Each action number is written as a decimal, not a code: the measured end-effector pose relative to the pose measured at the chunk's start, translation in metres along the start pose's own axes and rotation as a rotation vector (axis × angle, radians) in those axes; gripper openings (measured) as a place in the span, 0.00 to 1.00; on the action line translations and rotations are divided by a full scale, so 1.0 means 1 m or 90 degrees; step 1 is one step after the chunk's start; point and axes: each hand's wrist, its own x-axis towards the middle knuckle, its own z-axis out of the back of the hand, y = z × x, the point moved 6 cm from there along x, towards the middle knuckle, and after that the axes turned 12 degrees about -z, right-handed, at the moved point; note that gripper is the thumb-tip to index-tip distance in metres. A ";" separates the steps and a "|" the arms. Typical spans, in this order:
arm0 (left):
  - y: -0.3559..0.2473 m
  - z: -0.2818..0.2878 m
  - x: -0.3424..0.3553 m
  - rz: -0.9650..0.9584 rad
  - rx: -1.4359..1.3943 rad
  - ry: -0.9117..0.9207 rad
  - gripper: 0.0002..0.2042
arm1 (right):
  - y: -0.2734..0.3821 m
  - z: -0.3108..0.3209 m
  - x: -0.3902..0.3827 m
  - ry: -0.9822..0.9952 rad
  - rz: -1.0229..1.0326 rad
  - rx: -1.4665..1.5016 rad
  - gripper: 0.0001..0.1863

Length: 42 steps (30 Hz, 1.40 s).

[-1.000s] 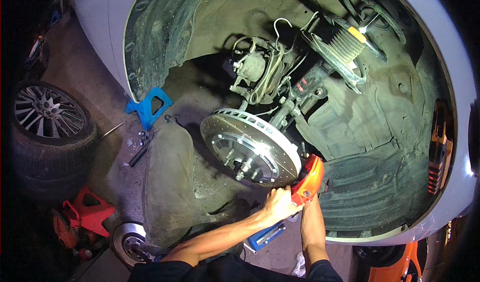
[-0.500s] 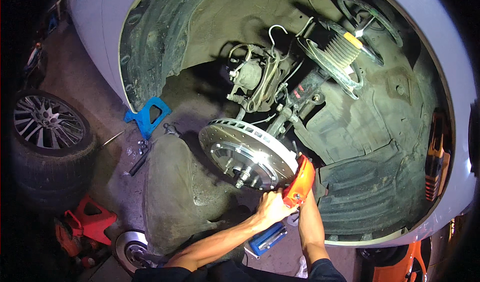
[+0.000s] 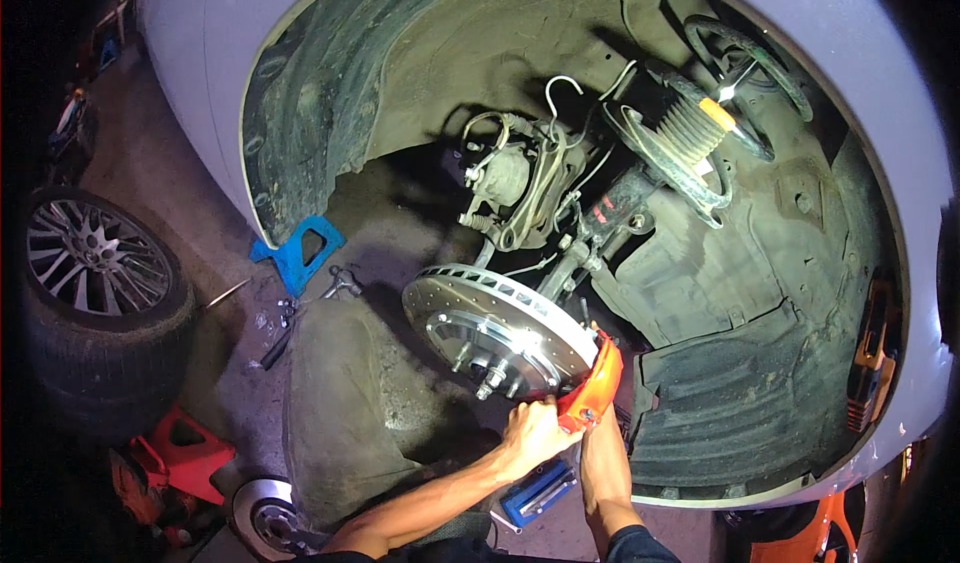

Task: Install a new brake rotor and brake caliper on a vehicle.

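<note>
A bright red-orange brake caliper (image 3: 594, 388) sits at the right edge of the drilled brake disc (image 3: 490, 313), over or right against its rim. My left hand (image 3: 535, 437) is closed around the caliper's lower left end. From below, my right hand (image 3: 596, 431) reaches behind the caliper and grips it; most of its fingers are hidden. The disc rests on a hub with studs, tilted in the open wheel arch. Above it hangs an old grey caliper (image 3: 503, 178) with its hose, near a white hook (image 3: 563, 88).
Around the work curves the fender (image 3: 190, 83), with a coil spring and strut (image 3: 690, 143) inside. At left lie a wheel (image 3: 100, 263), a blue stand (image 3: 300, 253), a red stand (image 3: 185, 453) and another disc (image 3: 262, 513). A blue tool case (image 3: 540, 493) is below my hands.
The view has shifted a little, so the car parts appear lower. Both hands keep hold of the red caliper, which has moved slightly left along the disc edge.
</note>
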 end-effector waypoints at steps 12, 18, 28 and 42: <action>0.153 -0.155 -0.064 0.636 -0.689 -0.256 0.46 | 0.028 -0.001 0.017 -0.205 0.013 -0.266 0.17; 0.126 -0.158 -0.040 0.644 -1.183 -0.145 0.34 | 0.038 0.021 0.018 -0.234 -0.085 -0.341 0.17; 0.107 -0.235 -0.023 0.620 -1.331 -0.156 0.15 | 0.099 0.061 -0.015 -0.177 0.247 -0.352 0.17; 0.130 -0.181 -0.023 0.550 -1.258 -0.147 0.16 | 0.068 -0.077 -0.211 -0.225 0.448 -0.475 0.13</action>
